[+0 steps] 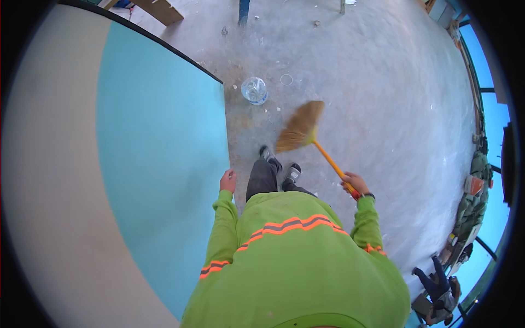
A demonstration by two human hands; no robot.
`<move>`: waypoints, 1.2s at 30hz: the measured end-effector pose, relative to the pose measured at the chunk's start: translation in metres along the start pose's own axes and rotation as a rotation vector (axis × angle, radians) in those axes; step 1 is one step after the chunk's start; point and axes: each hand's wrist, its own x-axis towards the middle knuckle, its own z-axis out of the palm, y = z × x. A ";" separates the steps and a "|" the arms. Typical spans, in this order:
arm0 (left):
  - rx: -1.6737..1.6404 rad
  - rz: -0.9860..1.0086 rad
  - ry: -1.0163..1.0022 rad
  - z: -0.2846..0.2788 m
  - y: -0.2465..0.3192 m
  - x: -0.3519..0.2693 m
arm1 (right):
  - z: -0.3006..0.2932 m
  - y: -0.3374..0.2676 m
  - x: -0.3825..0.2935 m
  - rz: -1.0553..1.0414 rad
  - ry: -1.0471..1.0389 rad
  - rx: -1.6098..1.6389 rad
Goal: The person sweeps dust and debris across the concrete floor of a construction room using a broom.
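Observation:
My right hand [354, 184] grips the orange handle of a straw broom [301, 127], whose fanned bristles point forward and left, in front of my feet. The bristles look slightly blurred. Beside the turquoise wall, my left hand [228, 181] hangs low with its fingers curled; whether something small is between them I cannot tell. A clear plastic water bottle [254, 90] stands on the concrete floor [385, 102] ahead, left of the broom head. To the right of the bottle lies a thin white ring [286, 79].
A turquoise and pale wall [164, 123] runs close along my left, ending beside the bottle. Small white bits are scattered on the floor. A blue post [244, 11] stands ahead. At the far right, a person [441, 291] sits near windows and piled green material [471, 205].

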 end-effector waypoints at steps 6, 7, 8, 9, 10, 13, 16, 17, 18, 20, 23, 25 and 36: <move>0.081 0.160 -0.113 0.065 0.106 0.162 | -0.022 -0.003 -0.036 0.057 0.529 0.020; 0.052 0.152 -0.161 0.080 0.129 0.189 | -0.018 -0.005 -0.036 0.044 0.580 0.030; 0.022 0.146 -0.201 0.097 0.149 0.220 | -0.006 -0.011 -0.036 0.018 0.671 0.112; 0.077 0.156 -0.167 0.109 0.155 0.250 | 0.016 -0.016 -0.042 -0.002 0.747 0.181; 0.133 0.169 -0.138 0.124 0.157 0.280 | 0.038 -0.028 -0.049 -0.002 0.786 0.231; 0.024 0.094 -0.068 0.165 0.159 0.355 | 0.063 -0.043 -0.059 0.008 0.737 0.522; 0.014 0.005 -0.070 0.195 0.149 0.404 | 0.107 -0.096 -0.066 -0.012 0.823 0.524; 0.006 -0.008 -0.073 0.204 0.140 0.412 | 0.116 -0.110 -0.067 -0.013 0.836 0.527; 0.028 -0.046 -0.073 0.208 0.126 0.423 | 0.123 -0.124 -0.064 -0.019 0.832 0.530; 0.044 -0.095 -0.057 0.210 0.113 0.439 | 0.132 -0.146 -0.056 -0.040 0.788 0.556; -0.073 -0.294 -0.281 0.207 0.117 0.450 | 0.152 -0.180 -0.043 -0.081 0.767 0.603; 0.135 -0.305 -0.236 0.195 0.148 0.447 | 0.162 -0.203 -0.039 -0.205 0.699 0.804; 0.122 -0.230 -0.149 0.083 0.050 0.381 | 0.213 -0.320 -0.007 -0.172 0.377 0.387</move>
